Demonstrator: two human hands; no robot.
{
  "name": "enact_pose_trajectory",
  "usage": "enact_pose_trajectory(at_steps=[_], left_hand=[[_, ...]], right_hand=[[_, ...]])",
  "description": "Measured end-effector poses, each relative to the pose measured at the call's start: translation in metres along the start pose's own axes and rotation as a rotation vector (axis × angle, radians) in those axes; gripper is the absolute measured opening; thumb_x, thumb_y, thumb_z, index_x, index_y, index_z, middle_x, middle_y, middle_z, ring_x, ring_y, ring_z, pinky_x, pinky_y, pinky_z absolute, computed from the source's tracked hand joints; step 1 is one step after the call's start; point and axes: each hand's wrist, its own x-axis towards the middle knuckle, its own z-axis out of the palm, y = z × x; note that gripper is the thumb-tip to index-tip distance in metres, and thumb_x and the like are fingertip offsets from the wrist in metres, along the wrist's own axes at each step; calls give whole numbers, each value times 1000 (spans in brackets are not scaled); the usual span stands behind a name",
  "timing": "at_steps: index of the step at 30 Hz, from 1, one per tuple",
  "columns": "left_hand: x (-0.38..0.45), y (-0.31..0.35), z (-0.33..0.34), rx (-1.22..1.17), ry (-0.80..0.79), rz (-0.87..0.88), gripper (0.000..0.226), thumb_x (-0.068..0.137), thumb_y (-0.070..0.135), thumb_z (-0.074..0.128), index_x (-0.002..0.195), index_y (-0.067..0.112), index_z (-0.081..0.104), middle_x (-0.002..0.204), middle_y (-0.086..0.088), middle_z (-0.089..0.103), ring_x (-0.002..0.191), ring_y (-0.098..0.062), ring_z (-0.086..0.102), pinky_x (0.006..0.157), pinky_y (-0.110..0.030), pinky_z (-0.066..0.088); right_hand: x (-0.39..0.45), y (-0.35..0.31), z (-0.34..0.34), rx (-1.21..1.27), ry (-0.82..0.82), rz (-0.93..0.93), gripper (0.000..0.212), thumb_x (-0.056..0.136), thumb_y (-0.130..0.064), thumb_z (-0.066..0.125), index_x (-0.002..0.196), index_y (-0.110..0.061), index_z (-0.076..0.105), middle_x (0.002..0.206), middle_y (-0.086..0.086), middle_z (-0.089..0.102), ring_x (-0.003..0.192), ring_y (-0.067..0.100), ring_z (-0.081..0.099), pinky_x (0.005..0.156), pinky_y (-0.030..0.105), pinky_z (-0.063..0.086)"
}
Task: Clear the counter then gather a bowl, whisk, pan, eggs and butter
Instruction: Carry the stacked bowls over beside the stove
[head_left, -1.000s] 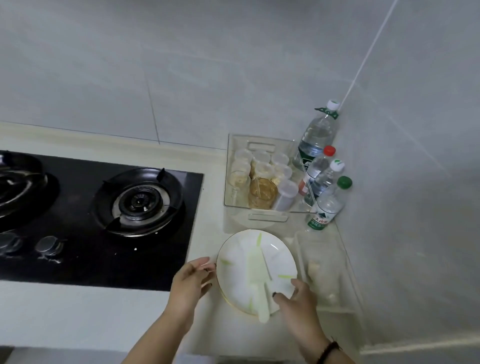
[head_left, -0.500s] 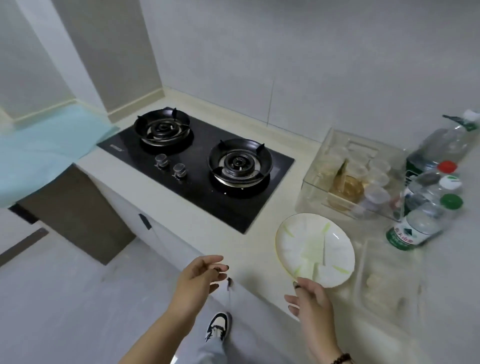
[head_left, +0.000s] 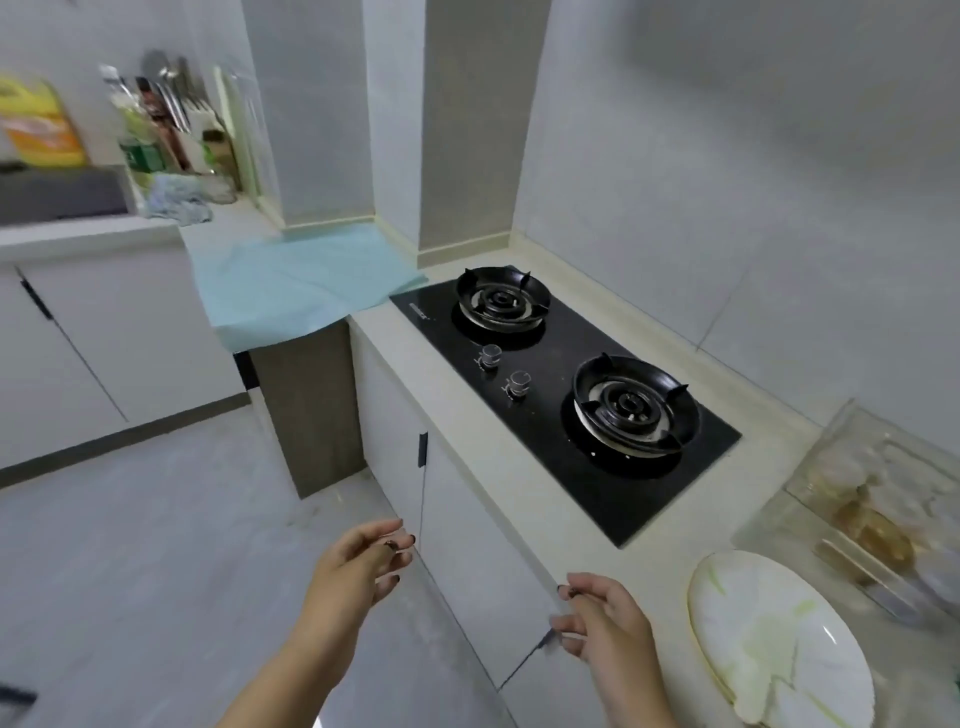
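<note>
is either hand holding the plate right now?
No. The plate lies on the counter, and both the left hand and right hand hang apart from it, holding nothing.

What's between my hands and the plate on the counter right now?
Nothing visible. The plate lies flat on the counter, just right of the right hand, with only bare counter edge between them. The left hand hangs further left, over the floor in front of the cabinet doors.
</note>
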Motion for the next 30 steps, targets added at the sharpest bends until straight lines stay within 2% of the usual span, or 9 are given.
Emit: enact_pose_trajectory(at_steps=[11,18,25,30], left_hand=[[58,83,-207,-138,213,72,19,95,2,52,104,11,67,91,-5,76,92,-24,68,79,-31,50],[71,112,-322,-217,379,109,21,95,2,51,103,12,68,90,-5,76,88,-22,67,75,-30,49],[86,119,-392,-308,553,108,21,95,4,51,102,15,68,92,-2,76,91,-19,69,74,-27,49],[120,130,-422,-355,632,92,22,93,2,51,100,15,68,93,-5,76,85,-19,68,70,-28,47]], right_hand=[[-17,-32,246,-157,-338,7,17,91,7,49,88,-3,62,86,15,65,58,23,56,51,26,40],[-31,-49,375,-249,-539,0,17,94,4,47,93,-4,62,93,14,66,63,23,59,56,28,44],[-20,-71,471,-316,-698,-51,18,94,2,48,96,-7,63,93,12,67,64,21,62,57,26,49],[10,-86,538,-339,-757,-40,17,95,1,48,97,-7,63,95,13,68,64,20,63,57,26,49]])
